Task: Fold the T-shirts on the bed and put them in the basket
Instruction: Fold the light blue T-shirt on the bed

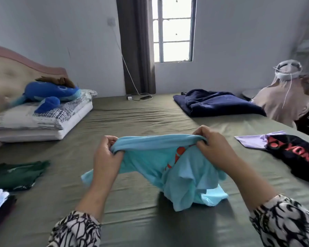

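Above the bed [132, 118], the left hand [106, 154] and right hand [212, 147] are gripping the light blue T-shirt [150, 157], fingers clamped on its bunched edge (lower half sagging); uneven tension risks a crooked fold.

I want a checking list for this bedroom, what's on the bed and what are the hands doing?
Surface: olive-green bed sheet, wrinkled.
Job's things: light blue T-shirt held up; black T-shirt with red lettering right; dark green T-shirt left. Basket: nothing seen.
Clutter: blue plush toy on pillows; navy blanket.
Grippers: left hand and right hand grip the shirt's top edge.
Cables: white charger cable down the wall.
Surroundings: window, brown curtain.
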